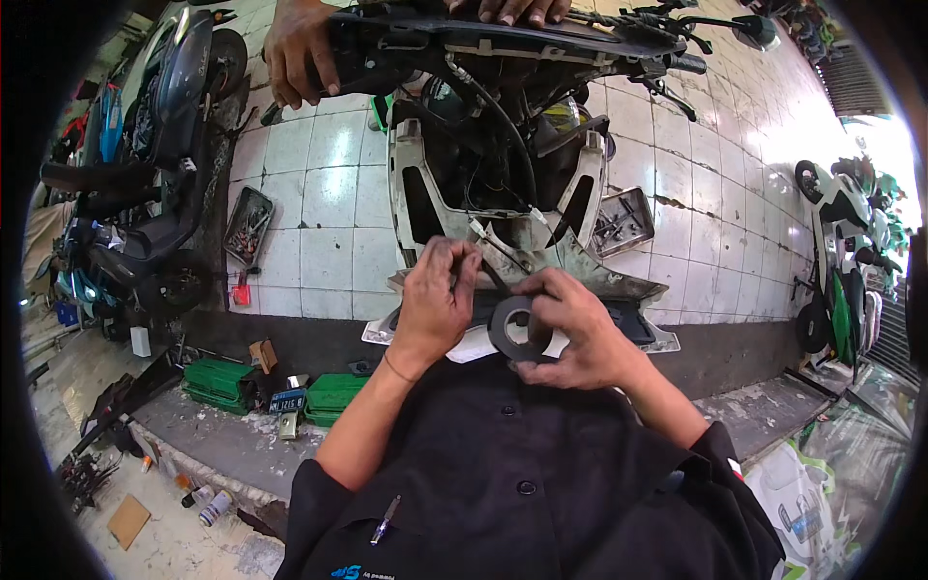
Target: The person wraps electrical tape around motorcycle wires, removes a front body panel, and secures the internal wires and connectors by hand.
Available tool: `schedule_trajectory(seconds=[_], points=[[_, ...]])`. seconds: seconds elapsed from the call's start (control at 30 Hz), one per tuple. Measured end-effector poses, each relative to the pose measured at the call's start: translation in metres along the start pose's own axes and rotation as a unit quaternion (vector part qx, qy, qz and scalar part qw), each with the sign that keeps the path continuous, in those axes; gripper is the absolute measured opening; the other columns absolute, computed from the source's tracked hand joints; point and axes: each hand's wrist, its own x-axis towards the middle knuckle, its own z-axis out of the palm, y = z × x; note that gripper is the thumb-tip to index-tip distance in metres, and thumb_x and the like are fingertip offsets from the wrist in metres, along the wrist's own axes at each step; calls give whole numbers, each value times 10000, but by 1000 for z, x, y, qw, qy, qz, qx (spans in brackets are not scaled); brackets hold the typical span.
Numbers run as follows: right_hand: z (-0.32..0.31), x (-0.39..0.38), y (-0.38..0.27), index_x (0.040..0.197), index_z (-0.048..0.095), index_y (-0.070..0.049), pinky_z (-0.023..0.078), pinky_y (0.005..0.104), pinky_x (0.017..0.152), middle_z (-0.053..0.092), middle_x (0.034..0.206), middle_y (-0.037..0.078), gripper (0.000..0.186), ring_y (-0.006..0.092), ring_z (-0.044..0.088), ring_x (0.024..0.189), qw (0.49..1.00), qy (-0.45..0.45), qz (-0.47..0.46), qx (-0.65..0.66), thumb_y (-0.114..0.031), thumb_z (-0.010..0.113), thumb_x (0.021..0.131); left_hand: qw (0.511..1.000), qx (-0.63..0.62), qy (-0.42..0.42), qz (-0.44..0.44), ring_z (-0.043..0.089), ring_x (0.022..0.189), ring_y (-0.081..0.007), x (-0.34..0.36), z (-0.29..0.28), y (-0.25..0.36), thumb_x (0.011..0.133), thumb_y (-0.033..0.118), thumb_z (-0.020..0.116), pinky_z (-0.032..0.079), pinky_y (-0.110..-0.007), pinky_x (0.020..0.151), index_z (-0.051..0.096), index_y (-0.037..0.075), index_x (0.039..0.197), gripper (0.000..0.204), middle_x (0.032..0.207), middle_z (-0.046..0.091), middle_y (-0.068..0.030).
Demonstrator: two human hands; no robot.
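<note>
My right hand (578, 331) grips a roll of black electrical tape (500, 333) by its side, thumb and fingers curled around it. A short dark strip runs from the top of the roll toward my left hand (437, 298). The left hand is closed, its fingertips pinched together; what lies between them is too small to make out. Just beyond those fingertips are thin wires with a white connector (478, 229). A second white connector (537, 215) hangs to its right. Both hands are over a pale, dirty motorcycle body panel (570, 263) with long openings.
Another person's hand (298, 58) rests on the dark motorcycle front part (522, 43) at the far side. Tool trays (248, 230) (623, 222) flank the panel on white tiles. Green boxes (215, 385) (333, 396) lie on the ledge at left. Motorcycles are parked on both sides.
</note>
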Motion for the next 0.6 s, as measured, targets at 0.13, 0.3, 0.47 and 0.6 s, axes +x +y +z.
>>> schedule_trajectory(seconds=[0.13,0.3,0.47,0.6], points=[[-3,8,-10,1275,412,-59,414,338,1010,460,1212,102,718,206,496,1161,910,119,95,385,-137,846,708,995,-68,-5,78,686,747,-200,20,-13,7,976,84,592,547,-311,685,552,23,1085,131,875,657,-91],[-11,20,-9,1262,483,-65,444,269,911,541,1080,23,698,118,538,1054,779,131,297,536,-118,874,686,980,-137,-106,96,687,780,-213,33,-30,11,899,-34,630,547,-316,703,567,23,1096,214,908,654,-105],[-20,22,-4,1079,645,-33,515,272,746,657,932,53,374,103,634,845,913,165,270,256,-135,816,762,952,-276,-134,-3,697,861,-224,27,-27,-6,972,93,589,568,-327,767,559,16,1136,183,975,667,-115],[-36,24,-4,1055,641,-35,507,332,753,659,892,82,359,195,641,838,949,161,233,140,-92,788,733,682,-678,-107,-253,676,1014,-249,27,-2,0,1024,254,533,569,-368,876,540,19,1243,321,1139,646,-142]])
